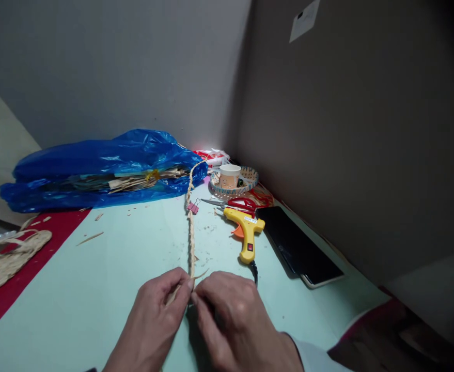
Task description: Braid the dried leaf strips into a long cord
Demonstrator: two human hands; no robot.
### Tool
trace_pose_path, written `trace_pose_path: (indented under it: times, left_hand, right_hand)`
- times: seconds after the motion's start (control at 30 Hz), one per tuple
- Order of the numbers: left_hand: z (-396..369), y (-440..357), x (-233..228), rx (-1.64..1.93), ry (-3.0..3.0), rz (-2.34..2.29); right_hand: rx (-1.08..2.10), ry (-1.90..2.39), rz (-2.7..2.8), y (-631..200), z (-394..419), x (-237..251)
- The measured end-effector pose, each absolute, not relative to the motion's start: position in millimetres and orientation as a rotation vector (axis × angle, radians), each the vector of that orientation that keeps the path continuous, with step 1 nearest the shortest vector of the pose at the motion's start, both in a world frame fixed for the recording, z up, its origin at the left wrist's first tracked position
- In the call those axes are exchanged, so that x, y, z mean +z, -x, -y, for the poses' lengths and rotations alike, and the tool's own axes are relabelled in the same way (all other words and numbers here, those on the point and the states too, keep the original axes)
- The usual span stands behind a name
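Where the two hands meet near the front of the table (95,289), a pale, narrow braid (191,237) runs away from them, its near end held between the fingers. The left hand (160,305) pinches it between thumb and forefinger; the right hand (232,305), just beside, has its thumb and forefinger pressed together at the same end, with a thin loose strand (201,275) sticking out above. Farther along, a pink binder clip (193,207) sits at the braid, whose far end curves against a blue plastic bag (95,152) with dry, flat leaves (134,182) showing in its opening. To the right lie a yellow glue gun (246,227), red-handled scissors (246,205) and a dark-screened device (298,243); behind them, a paper cup (229,178) stands in a shallow woven tray (254,179). At far left, a woven sandal (13,256) rests on a red strip (54,243).
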State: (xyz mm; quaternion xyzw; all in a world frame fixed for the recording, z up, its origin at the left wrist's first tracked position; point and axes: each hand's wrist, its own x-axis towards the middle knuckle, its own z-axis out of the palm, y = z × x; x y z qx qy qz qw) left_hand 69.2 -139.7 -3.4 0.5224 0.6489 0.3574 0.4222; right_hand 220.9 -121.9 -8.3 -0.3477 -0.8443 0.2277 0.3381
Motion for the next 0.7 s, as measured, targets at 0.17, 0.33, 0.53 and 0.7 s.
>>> trace_pose_path:
  times: [0.17,0.33,0.53,0.7]
  left_hand:
    - [142,-66,-4,0.972,-0.904,-1.411]
    - [143,-58,-9,0.994,-0.867,-1.327]
    - [144,-58,-2,1.014,-0.828,-1.263]
    - [145,-61,1,1.056,-0.881,-1.291]
  right_hand:
    - [-0.009,0.649,2.342,-209,125,-23]
    - [-0.212,0.565,2.421,-208,124,-22]
    - [0.412,0.895,2.186,-223,114,-1]
    - [0.774,1.033,2.188,-219,102,12]
